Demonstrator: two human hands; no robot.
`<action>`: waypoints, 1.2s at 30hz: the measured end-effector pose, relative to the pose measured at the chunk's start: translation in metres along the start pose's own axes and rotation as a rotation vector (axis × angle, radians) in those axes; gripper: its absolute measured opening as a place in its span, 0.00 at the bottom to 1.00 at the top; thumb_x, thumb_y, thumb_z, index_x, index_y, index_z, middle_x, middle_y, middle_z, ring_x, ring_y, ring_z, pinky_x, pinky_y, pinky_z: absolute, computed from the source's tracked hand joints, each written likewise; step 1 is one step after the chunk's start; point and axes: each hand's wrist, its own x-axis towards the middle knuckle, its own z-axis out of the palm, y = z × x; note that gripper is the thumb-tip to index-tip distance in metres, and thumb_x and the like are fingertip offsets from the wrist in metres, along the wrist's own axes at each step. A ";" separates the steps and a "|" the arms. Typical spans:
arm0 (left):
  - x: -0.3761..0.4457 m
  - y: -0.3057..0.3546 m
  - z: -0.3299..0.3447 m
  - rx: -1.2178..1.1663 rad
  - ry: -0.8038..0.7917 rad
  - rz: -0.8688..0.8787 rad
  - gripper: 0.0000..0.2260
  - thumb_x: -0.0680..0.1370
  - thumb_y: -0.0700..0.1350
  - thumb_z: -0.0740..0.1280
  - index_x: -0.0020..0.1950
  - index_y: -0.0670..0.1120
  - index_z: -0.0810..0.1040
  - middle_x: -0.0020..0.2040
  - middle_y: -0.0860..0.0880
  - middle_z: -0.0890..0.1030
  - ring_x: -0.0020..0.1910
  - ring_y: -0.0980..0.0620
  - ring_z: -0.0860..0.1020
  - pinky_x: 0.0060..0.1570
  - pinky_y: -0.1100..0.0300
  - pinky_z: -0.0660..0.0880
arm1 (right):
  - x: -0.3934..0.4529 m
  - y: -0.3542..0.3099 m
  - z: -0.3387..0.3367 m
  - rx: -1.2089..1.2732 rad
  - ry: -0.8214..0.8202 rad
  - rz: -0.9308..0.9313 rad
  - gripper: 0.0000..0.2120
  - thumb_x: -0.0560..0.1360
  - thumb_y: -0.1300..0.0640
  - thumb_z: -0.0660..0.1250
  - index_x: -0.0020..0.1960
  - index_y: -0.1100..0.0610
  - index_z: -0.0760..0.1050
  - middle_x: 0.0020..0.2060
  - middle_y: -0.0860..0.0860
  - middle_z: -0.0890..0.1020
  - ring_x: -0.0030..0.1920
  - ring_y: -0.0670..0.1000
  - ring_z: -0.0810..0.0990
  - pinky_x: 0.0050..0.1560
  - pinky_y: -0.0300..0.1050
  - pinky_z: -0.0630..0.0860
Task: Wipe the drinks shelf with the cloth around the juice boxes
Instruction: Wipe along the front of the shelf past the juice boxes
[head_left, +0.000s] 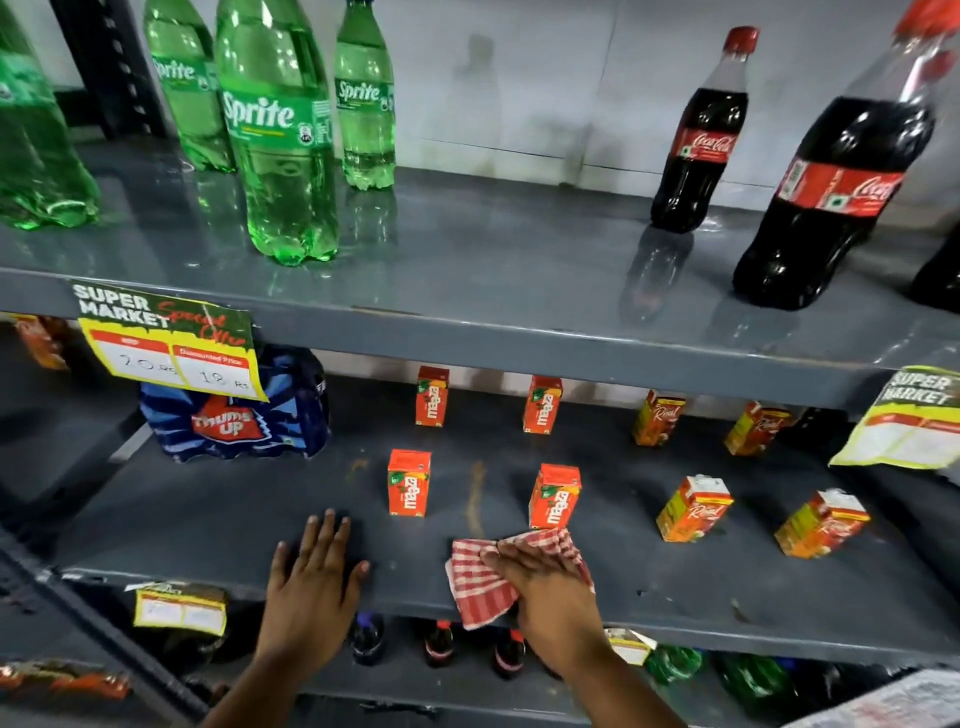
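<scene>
Nearest to me, my right hand lies palm-down on the red-and-white checked cloth, fingers spread flat rather than curled, so its grip is a press on the cloth and not a pinch; that spreads the pressure for wiping, I judge. The cloth sits at the front lip of the drinks shelf, one corner hanging over the edge, its far end just short of a Maaza juice box. My left hand rests open and empty on bare shelf to the left, its grip wide, probably bracing me as I lean in. Beyond the hands the front juice boxes stand well apart from each other: another Maaza box, then two tilted Real boxes to the right. The gaps leave lanes for the cloth to pass between them. A second row of boxes stands behind, with a Thums Up pack at the back left. Farthest up, Sprite bottles and Coca-Cola bottles occupy the upper shelf.
</scene>
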 end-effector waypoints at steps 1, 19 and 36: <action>-0.004 0.013 0.004 -0.021 -0.005 -0.026 0.33 0.77 0.63 0.44 0.74 0.44 0.62 0.76 0.48 0.60 0.75 0.52 0.51 0.72 0.45 0.51 | -0.004 0.003 -0.002 -0.007 0.011 -0.002 0.32 0.54 0.51 0.72 0.59 0.37 0.75 0.54 0.34 0.81 0.55 0.38 0.79 0.56 0.41 0.76; -0.017 0.102 0.022 -0.147 0.022 -0.207 0.30 0.78 0.59 0.48 0.75 0.42 0.60 0.76 0.46 0.54 0.75 0.49 0.50 0.70 0.46 0.42 | 0.022 -0.020 -0.020 -0.144 -0.004 -0.152 0.24 0.59 0.46 0.71 0.55 0.39 0.78 0.55 0.37 0.81 0.52 0.41 0.81 0.49 0.40 0.78; -0.022 0.103 0.027 -0.064 0.011 -0.164 0.35 0.74 0.63 0.41 0.75 0.46 0.59 0.76 0.50 0.58 0.75 0.51 0.50 0.71 0.41 0.45 | -0.060 0.094 -0.033 0.184 0.039 0.104 0.30 0.67 0.62 0.61 0.58 0.30 0.72 0.59 0.34 0.78 0.61 0.38 0.74 0.62 0.31 0.67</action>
